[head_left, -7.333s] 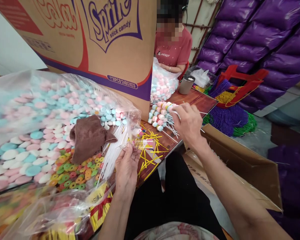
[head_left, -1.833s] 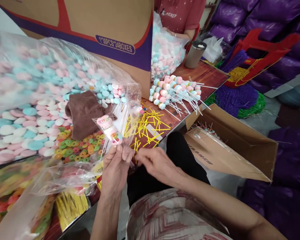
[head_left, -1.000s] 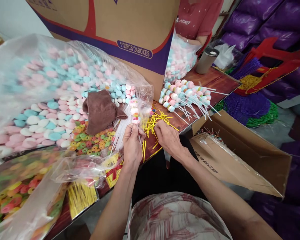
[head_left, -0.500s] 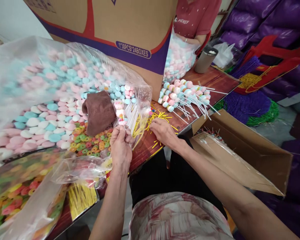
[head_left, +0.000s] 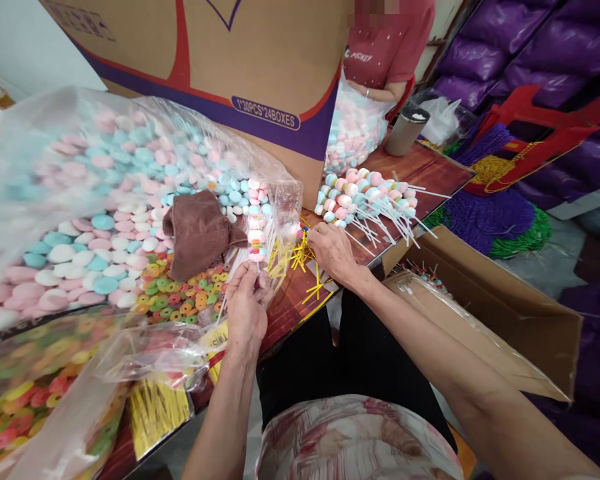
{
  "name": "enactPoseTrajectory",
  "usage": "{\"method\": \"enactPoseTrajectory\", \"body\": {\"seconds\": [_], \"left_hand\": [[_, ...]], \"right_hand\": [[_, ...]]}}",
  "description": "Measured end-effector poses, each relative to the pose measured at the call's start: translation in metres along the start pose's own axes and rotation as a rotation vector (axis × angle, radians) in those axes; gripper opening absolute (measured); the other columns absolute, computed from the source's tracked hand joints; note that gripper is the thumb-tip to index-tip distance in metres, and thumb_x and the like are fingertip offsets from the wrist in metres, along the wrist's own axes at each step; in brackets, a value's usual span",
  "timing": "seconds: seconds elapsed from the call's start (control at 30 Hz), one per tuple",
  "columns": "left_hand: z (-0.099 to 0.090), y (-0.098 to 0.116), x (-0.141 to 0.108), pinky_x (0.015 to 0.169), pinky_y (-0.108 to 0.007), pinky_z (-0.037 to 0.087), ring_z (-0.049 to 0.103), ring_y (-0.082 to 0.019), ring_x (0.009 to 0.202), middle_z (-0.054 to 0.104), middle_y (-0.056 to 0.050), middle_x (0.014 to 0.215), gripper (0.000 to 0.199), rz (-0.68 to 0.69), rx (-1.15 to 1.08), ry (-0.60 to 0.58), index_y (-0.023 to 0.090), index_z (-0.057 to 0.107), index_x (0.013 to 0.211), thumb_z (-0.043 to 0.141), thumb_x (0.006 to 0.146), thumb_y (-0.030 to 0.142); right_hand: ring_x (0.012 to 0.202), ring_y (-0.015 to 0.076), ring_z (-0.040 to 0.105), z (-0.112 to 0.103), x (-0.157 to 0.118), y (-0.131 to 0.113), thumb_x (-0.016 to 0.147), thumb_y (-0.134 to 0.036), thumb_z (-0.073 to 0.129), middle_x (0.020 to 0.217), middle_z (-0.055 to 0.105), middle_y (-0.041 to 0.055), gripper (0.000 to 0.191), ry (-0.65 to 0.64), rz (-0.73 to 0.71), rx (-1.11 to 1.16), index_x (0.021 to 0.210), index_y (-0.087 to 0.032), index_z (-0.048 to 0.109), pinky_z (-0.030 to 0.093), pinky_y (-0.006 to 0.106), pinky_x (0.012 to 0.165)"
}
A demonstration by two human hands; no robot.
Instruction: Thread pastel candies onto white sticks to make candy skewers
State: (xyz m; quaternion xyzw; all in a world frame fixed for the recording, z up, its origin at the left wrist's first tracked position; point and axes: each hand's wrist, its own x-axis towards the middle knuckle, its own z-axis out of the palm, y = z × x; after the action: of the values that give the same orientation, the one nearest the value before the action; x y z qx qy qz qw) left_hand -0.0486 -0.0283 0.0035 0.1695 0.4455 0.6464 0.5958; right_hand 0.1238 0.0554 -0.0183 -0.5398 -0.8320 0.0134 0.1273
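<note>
Between the thumb and fingers of my left hand (head_left: 247, 303) is the stick of a marshmallow skewer (head_left: 257, 233), held upright with pink, white and blue pieces in a printed clear wrapper. My right hand (head_left: 333, 253) is at the loose yellow twist ties (head_left: 300, 253), its fingertips pinched together over them. Whether a tie is between those fingertips is hidden. Behind my left hand lie a brown cloth (head_left: 195, 233) and colourful ring candies (head_left: 183, 290). Beyond my right hand, finished marshmallow skewers (head_left: 365, 193) lie in a pile, white sticks towards me.
A large plastic bag of marshmallows (head_left: 125, 160) spreads over the left. A tall carton (head_left: 205, 60) stands behind it. An open cardboard box (head_left: 520, 307) is below right. A tumbler (head_left: 407, 132) stands near a co-worker in a red shirt (head_left: 387, 53). Bundled twist ties (head_left: 157, 413) lie front left.
My left hand has shifted slightly right and tilted the wrapped skewer more upright. My right hand has moved a little farther into the twist ties, and some ties near the table edge have shifted.
</note>
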Motion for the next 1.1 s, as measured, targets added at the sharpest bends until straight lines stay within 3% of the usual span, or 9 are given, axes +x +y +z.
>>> {"method": "enactPoseTrajectory", "body": {"seconds": [0.13,0.23,0.33,0.47,0.57,0.7,0.77,0.87,1.1], "left_hand": [[0.0,-0.002,-0.001,0.042,-0.011,0.02,0.03,-0.003,0.045,0.043,0.007,0.056,0.026,0.012,0.033,0.012,0.016,0.055,0.082,0.077,0.071,0.026],[0.001,-0.004,-0.001,0.044,-0.011,0.022,0.032,-0.004,0.046,0.047,0.007,0.057,0.028,0.049,0.053,0.028,0.021,0.053,0.089,0.075,0.072,0.025],[0.002,-0.004,-0.001,0.044,-0.012,0.021,0.029,-0.003,0.045,0.051,0.007,0.06,0.029,0.079,0.067,-0.006,0.023,0.05,0.091,0.074,0.075,0.026],[0.006,-0.005,-0.001,0.044,-0.013,0.019,0.026,-0.002,0.044,0.054,0.006,0.062,0.029,0.075,0.057,-0.048,0.023,0.049,0.088,0.075,0.074,0.023],[0.011,-0.006,-0.003,0.044,-0.014,0.018,0.025,-0.002,0.044,0.053,0.006,0.062,0.028,0.062,0.032,-0.073,0.022,0.05,0.086,0.075,0.074,0.022],[0.021,-0.01,-0.005,0.044,-0.014,0.018,0.025,-0.003,0.045,0.052,0.006,0.063,0.027,0.047,-0.003,-0.108,0.022,0.05,0.086,0.074,0.074,0.021],[0.026,-0.013,-0.007,0.045,-0.015,0.02,0.027,-0.003,0.046,0.052,0.006,0.064,0.026,0.038,-0.018,-0.134,0.022,0.051,0.088,0.073,0.074,0.02],[0.031,-0.015,-0.011,0.045,-0.014,0.022,0.03,-0.003,0.048,0.05,0.006,0.065,0.024,0.033,-0.034,-0.163,0.022,0.053,0.089,0.072,0.074,0.02],[0.034,-0.022,-0.015,0.043,-0.014,0.022,0.028,-0.003,0.049,0.045,0.007,0.065,0.028,0.086,0.019,-0.138,0.02,0.055,0.089,0.078,0.076,0.031]], "right_hand": [[0.087,0.0233,0.048,0.013,0.003,0.007,0.095,-0.006,0.039,0.095,0.06,0.0125,0.024,0.079,-0.08,0.016,0.095,-0.013,0.062,0.034,0.034,0.078],[0.081,0.0224,0.047,0.015,0.005,0.012,0.096,-0.01,0.037,0.088,0.058,0.0101,0.023,0.241,-0.114,0.162,0.088,-0.017,0.056,0.036,0.034,0.075],[0.077,0.0194,0.05,0.01,0.01,0.011,0.095,-0.012,0.039,0.083,0.056,0.006,0.017,0.418,-0.084,0.446,0.086,-0.02,0.051,0.039,0.033,0.072],[0.066,0.0121,0.056,-0.001,0.016,0.001,0.088,-0.015,0.052,0.081,0.055,-0.0016,0.012,0.548,0.094,1.045,0.098,-0.022,0.053,0.045,0.028,0.065],[0.057,0.0084,0.057,-0.011,0.011,-0.014,0.082,-0.021,0.063,0.076,0.058,-0.0048,0.018,0.528,0.298,1.508,0.099,-0.023,0.06,0.047,0.025,0.059],[0.06,0.0088,0.061,-0.02,-0.012,-0.043,0.069,-0.025,0.078,0.075,0.064,-0.004,0.02,0.345,0.527,1.888,0.083,-0.021,0.064,0.049,0.022,0.058],[0.059,0.0097,0.06,-0.018,-0.024,-0.058,0.068,-0.025,0.079,0.07,0.064,-0.0038,0.019,0.317,0.541,1.88,0.08,-0.02,0.066,0.049,0.023,0.057],[0.06,0.0104,0.058,-0.013,-0.036,-0.071,0.072,-0.024,0.075,0.071,0.065,-0.0028,0.011,0.423,0.522,1.7,0.077,-0.019,0.067,0.049,0.025,0.061],[0.075,0.016,0.061,-0.014,-0.043,-0.068,0.079,-0.024,0.068,0.078,0.068,0.0009,0.006,0.365,0.448,1.478,0.078,-0.019,0.068,0.05,0.03,0.075]]}}
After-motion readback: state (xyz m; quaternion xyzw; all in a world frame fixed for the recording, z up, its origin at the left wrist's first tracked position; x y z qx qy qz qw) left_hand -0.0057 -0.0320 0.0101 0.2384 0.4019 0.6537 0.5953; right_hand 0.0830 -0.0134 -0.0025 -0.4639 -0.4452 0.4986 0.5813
